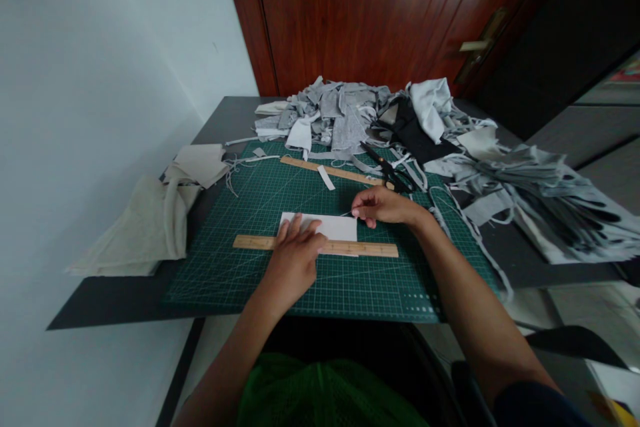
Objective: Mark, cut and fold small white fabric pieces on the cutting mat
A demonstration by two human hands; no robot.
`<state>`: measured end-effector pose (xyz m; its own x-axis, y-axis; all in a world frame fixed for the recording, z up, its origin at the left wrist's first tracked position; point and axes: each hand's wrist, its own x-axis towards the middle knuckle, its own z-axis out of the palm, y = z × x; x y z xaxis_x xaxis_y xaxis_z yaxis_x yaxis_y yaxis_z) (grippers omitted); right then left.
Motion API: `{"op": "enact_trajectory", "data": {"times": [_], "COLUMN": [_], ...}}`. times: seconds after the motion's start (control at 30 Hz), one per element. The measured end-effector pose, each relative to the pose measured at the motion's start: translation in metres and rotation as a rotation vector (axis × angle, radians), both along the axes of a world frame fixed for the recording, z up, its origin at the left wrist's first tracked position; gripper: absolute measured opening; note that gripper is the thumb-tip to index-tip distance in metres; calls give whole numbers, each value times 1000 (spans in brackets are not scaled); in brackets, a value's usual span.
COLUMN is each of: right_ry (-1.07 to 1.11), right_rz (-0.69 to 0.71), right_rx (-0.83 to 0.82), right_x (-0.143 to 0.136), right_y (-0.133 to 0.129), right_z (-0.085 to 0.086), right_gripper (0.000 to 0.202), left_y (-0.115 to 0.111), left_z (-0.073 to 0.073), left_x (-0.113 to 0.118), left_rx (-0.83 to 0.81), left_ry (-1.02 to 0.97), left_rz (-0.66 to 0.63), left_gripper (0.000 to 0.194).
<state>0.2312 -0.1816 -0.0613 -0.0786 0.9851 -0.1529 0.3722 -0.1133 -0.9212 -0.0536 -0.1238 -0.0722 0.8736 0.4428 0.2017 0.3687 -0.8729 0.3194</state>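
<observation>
My left hand (293, 255) lies with its fingers spread on a white rectangular piece (340, 227), which could be fabric or card. A wooden ruler (363, 249) runs across the lower part of that piece, under the same hand. At the piece's upper right corner, my right hand (377, 205) is closed in a pinch. A thin pale thread-like strand (347, 214) reaches from its fingertips towards the white edge. Beneath all this is a green cutting mat (240, 213) with a printed grid. Black scissors (393, 175) lie just beyond my right hand.
A second wooden ruler (340, 173) and a small white strip (326, 177) lie farther back. Grey and white fabric scraps (345, 117) are heaped behind the mat. Folded grey cloth (565, 197) is stacked on the right, beige cloth (155, 223) on the left. A wall borders the left side.
</observation>
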Motion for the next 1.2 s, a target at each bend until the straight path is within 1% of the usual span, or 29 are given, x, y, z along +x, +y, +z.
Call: {"op": "enact_trajectory", "data": {"times": [0.3, 0.63, 0.87, 1.2], "right_ry": [-31, 14, 6, 34], "right_rz": [4, 3, 18, 0], "right_rx": [-16, -25, -12, -9], "right_x": [0, 1, -1, -2], "right_y": [1, -1, 0, 1], "right_z": [0, 2, 0, -1], "right_gripper": [33, 33, 31, 33], "left_y": [0, 2, 2, 2], "left_z": [0, -2, -2, -2], "left_x": [0, 0, -1, -1], "left_rx": [-14, -5, -11, -21], "left_ry": [-9, 0, -8, 4], "left_rz": [-2, -2, -8, -8], "left_gripper": [31, 30, 31, 34]}}
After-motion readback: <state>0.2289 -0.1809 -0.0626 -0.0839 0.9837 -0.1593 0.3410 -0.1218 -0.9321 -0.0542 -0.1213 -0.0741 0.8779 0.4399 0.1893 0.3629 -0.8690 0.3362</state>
